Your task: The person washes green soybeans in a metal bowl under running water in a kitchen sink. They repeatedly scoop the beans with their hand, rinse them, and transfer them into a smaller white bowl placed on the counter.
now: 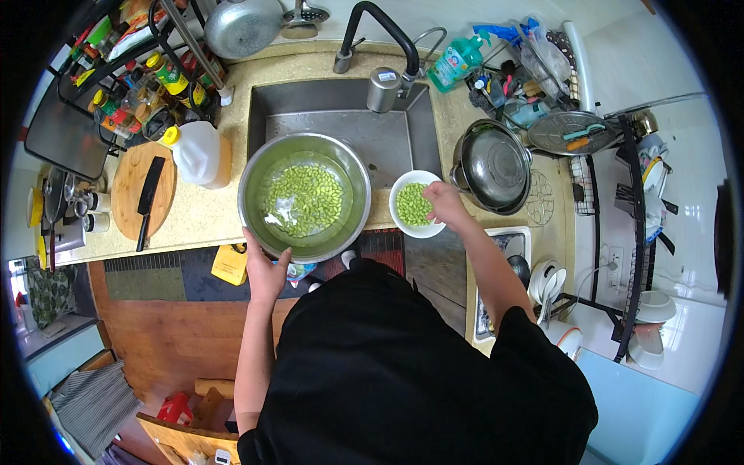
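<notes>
A large stainless steel bowl (246, 200) of water stands over the front left of the sink (343, 125), with green shelled beans (305, 197) lying in the water. My left hand (266, 270) holds the bowl's near rim at its lower left. To the right, a small white bowl (421, 230) with more green beans (411, 203) sits at the sink's front edge. My right hand (446, 204) is at that bowl's right rim, fingers bent over its inside; whether beans are between the fingers cannot be told.
A black cleaver (150, 189) lies on a round wooden board (123, 200) at left, beside a plastic jug (200, 154). A black faucet (381, 14) arches over the sink's back. A lidded steel pot (494, 165) and a green soap bottle (456, 63) stand at right.
</notes>
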A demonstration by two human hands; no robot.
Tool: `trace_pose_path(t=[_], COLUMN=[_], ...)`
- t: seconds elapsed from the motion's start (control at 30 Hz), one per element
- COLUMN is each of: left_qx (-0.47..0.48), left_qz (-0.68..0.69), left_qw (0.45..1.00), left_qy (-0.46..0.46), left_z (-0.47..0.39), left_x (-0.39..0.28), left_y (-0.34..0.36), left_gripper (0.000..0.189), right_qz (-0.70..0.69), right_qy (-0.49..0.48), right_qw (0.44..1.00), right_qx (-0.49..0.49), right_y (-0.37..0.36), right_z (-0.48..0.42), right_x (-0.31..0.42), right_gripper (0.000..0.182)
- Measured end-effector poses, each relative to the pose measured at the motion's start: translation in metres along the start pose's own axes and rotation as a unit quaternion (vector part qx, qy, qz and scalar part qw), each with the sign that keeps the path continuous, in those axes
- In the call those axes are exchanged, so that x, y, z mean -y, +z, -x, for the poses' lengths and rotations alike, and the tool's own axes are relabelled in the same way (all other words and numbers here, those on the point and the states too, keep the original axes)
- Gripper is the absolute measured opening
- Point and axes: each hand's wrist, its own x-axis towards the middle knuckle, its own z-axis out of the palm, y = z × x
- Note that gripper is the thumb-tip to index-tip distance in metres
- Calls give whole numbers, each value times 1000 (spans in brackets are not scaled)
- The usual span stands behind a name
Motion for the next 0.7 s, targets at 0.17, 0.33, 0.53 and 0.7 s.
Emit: trace_pose_path(t=[0.17, 0.33, 0.53, 0.7], left_qx=[4, -33, -50, -18], left_qz=[43, -1, -89, -67], left_qw=[999, 999, 994, 995], left_qy=[3, 37, 45, -70], left_z=[1, -1, -1, 2], left_x=[-4, 21, 13, -7], left_y=[0, 6, 3, 0], left_gripper=[109, 110, 110, 115], right_qz=[8, 21, 469, 502], right_qy=[-156, -302, -378, -342], right_qw=[980, 953, 798, 794], right_qx=[-124, 10, 3, -30], right_y=[12, 98, 207, 253], right_z=[-25, -8, -44, -26], right_x=[-13, 90, 113, 104], right_gripper=[26, 25, 63, 99])
